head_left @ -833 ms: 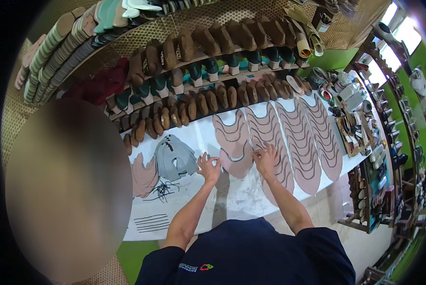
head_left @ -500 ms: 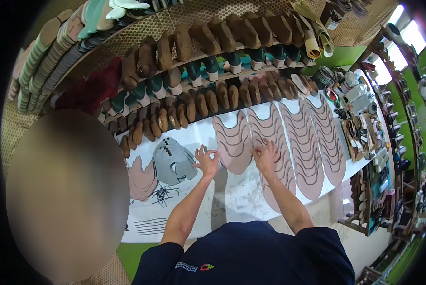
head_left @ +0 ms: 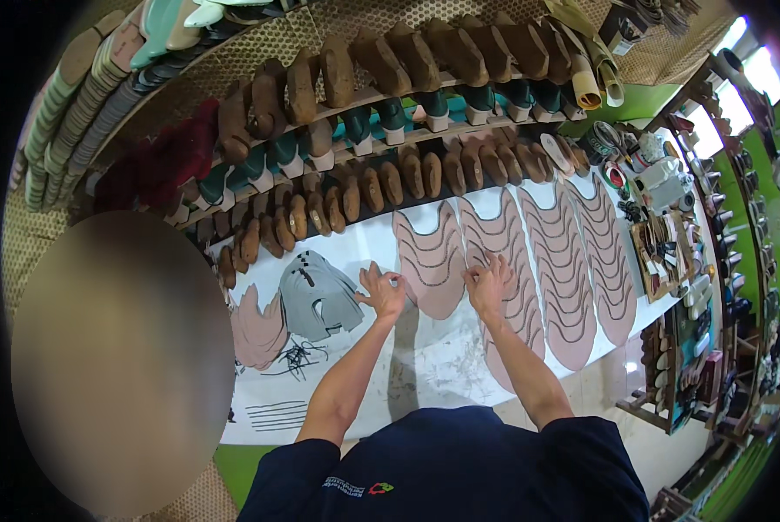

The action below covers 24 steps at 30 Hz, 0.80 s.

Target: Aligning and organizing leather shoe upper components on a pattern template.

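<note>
My left hand (head_left: 384, 294) is at the left edge of the leftmost column of pink U-shaped pieces (head_left: 433, 303), thumb and forefinger pinched, other fingers spread. At that column's right edge my right hand (head_left: 489, 285) pinches in the same way, partly covering the second column. Whatever is between the fingertips is too small to make out. Thin dark curved lines cross the overlapping pieces. Left of my left hand lies a pile of grey cut pieces (head_left: 313, 300), with a stack of pink pieces (head_left: 257, 331) beside it.
A tangle of black strips (head_left: 299, 357) and several straight black strips (head_left: 277, 415) lie on the white table (head_left: 438, 370). Behind stand rows of brown shoe lasts (head_left: 372, 187) on racks. Small tools and boxes (head_left: 659, 248) crowd the right end. A blurred oval hides the left side.
My left hand has shifted slightly to the right and its fingers have drawn in a little. My right hand has hardly moved. The view has shifted slightly.
</note>
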### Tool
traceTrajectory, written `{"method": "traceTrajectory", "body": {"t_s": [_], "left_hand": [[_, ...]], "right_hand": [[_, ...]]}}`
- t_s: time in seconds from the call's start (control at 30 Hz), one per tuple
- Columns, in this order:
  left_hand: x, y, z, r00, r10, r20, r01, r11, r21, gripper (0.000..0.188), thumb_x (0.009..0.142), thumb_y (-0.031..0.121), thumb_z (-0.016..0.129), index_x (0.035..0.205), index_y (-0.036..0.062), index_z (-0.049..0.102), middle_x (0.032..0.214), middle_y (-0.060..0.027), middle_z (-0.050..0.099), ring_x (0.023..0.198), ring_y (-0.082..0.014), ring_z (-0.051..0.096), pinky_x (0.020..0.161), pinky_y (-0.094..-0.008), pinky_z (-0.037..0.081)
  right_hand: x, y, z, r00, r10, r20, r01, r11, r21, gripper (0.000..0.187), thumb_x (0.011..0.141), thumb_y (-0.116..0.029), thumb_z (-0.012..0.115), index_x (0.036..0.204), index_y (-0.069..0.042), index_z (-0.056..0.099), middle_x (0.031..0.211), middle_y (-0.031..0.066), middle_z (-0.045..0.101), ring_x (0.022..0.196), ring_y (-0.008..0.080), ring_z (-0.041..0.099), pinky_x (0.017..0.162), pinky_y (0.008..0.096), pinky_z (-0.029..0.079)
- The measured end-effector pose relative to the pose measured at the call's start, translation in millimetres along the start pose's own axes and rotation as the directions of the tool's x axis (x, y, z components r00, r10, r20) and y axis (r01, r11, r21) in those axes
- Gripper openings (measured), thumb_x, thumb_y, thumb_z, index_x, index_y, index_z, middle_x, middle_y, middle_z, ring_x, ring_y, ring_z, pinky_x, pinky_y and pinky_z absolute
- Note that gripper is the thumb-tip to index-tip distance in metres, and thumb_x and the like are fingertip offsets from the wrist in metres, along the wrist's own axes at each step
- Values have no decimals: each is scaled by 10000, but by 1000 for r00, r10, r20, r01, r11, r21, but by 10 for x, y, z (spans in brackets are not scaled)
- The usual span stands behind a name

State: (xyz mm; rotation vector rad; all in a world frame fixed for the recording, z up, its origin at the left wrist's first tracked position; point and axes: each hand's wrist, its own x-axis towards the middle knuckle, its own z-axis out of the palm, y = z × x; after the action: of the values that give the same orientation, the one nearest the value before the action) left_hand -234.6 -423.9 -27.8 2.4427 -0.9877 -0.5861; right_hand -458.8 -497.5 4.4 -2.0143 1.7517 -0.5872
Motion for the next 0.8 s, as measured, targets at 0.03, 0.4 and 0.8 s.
{"method": "traceTrajectory", "body": {"t_s": [0.03,0.4,0.8], "left_hand": [[4,8,1,1000,7,7,-7,1000,6,147,862,335,796,886,190,806,1678,-93,368,1597,-387,172,1105,-864,67],[-50,-33,-15,997,31,-73,-31,999,6,206,876,344,768,1031,210,790,1673,-113,344,1589,-420,183,1103,-870,104],[-984,-774,-569,955,168,-246,-182,983,-35,368,937,350,763,1282,231,719,1690,-120,334,1581,-389,224,1136,-774,143]], "right_hand": [[11,5,0,1000,4,-5,-4,1000,-6,195,870,-292,803,939,-114,847,1534,139,542,1508,413,331,1210,662,139],[-131,-106,24,986,-150,-72,138,980,-144,295,876,-293,791,1137,-154,792,1533,116,523,1494,395,360,1211,670,168],[-495,-561,154,917,-398,6,392,901,-186,286,901,-284,776,1161,-165,781,1549,100,510,1503,389,370,1196,684,219]]}}
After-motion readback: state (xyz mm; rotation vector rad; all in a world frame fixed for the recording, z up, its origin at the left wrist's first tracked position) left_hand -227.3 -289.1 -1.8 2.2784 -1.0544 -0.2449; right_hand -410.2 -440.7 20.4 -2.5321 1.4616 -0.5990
